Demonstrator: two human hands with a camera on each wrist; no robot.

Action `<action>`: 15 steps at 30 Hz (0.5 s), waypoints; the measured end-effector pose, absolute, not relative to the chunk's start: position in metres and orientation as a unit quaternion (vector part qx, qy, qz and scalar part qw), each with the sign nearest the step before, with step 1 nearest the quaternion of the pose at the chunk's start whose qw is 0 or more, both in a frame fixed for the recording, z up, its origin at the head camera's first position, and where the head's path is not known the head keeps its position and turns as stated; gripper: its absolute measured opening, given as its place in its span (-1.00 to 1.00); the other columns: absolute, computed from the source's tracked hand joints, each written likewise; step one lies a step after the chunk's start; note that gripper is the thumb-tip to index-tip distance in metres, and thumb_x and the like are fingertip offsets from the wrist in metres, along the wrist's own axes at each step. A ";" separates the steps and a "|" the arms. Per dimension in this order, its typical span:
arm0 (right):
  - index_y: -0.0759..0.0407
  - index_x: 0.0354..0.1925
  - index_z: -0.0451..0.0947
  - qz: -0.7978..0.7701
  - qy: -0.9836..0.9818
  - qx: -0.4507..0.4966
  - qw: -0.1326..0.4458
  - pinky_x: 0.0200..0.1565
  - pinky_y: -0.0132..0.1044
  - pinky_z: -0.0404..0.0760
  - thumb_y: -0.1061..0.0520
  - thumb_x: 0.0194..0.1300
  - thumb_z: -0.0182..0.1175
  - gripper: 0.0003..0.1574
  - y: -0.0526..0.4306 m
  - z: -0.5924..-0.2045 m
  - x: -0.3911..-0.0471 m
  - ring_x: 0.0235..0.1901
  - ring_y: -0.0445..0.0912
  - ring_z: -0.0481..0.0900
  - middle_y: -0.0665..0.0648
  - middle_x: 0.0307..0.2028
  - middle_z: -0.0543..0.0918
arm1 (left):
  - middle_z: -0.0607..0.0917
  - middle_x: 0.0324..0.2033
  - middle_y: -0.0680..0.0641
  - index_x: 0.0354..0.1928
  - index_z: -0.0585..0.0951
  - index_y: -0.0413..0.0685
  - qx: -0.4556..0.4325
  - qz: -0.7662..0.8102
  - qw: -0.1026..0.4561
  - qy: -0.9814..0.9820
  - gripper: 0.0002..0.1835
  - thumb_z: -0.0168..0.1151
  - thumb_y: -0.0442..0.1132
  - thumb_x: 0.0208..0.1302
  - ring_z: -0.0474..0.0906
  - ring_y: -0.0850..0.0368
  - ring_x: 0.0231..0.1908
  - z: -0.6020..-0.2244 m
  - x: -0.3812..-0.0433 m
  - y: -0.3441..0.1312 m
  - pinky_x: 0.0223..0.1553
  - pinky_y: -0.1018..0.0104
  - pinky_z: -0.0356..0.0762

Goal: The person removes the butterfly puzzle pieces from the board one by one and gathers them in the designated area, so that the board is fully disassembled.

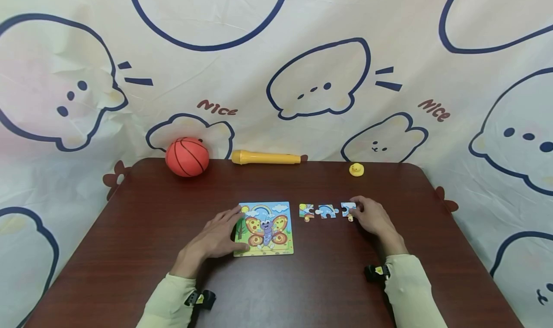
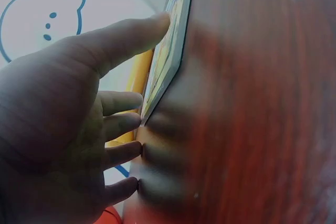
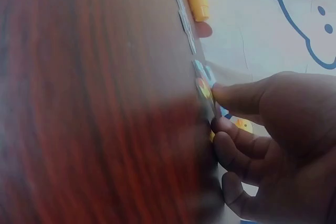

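Observation:
A square butterfly puzzle board (image 1: pixel 270 224) lies flat on the table. At its left side is my left hand (image 1: pixel 220 234), its thumb over the board's lower left part and its fairly straight fingers along the left edge. The left wrist view shows the board's thick edge (image 2: pixel 164 85) beside that hand (image 2: pixel 63 114). My right hand (image 1: pixel 372 215) pinches a blue puzzle piece (image 1: pixel 347 208) between thumb and fingers, low at the table. In the right wrist view the hand (image 3: pixel 273 129) partly hides this piece (image 3: pixel 203 85). Left of it lie a rainbow piece (image 1: pixel 327 212) and a sun piece (image 1: pixel 306 211).
Along the far edge of the brown table (image 1: pixel 276 292) stand a red toy basketball (image 1: pixel 187 157), a yellow microphone-shaped stick (image 1: pixel 268 158) and a small yellow duck (image 1: pixel 356 169). A white cloth with blue drawings (image 1: pixel 319 11) hangs behind and at the sides.

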State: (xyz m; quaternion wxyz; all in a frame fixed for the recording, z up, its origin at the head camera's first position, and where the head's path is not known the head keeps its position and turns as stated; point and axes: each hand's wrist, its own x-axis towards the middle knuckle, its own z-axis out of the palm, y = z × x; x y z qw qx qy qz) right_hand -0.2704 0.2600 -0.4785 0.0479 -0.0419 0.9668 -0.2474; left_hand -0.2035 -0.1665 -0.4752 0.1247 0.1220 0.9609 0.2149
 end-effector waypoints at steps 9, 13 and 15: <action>0.19 0.16 0.49 -0.250 0.967 -0.040 0.024 -0.25 -0.16 0.43 0.11 0.36 0.14 -0.57 0.253 -0.476 -0.267 -0.29 0.00 0.45 0.16 -0.26 0.54 | 0.12 0.51 -0.04 0.45 0.25 -0.01 0.119 0.202 0.134 0.963 0.05 0.42 0.27 -0.05 0.02 -0.18 0.47 -0.472 -0.202 -0.164 0.36 -0.32 0.07; 0.16 0.16 0.50 -0.260 0.964 -0.052 0.008 -0.15 -0.07 0.51 0.11 0.34 0.18 -0.56 0.237 -0.475 -0.262 -0.21 0.03 0.49 0.19 -0.16 0.54 | 0.09 0.52 -0.04 0.46 0.24 -0.01 0.116 0.203 0.139 0.962 0.04 0.40 0.28 -0.03 0.01 -0.17 0.48 -0.471 -0.201 -0.166 0.36 -0.33 0.05; 0.13 0.14 0.51 -0.263 0.963 -0.064 0.001 -0.10 -0.03 0.53 0.09 0.33 0.19 -0.57 0.226 -0.474 -0.259 -0.17 0.04 0.51 0.19 -0.12 0.54 | 0.08 0.52 -0.05 0.46 0.23 -0.01 0.113 0.205 0.141 0.962 0.05 0.40 0.28 -0.03 0.01 -0.17 0.48 -0.472 -0.201 -0.167 0.36 -0.33 0.05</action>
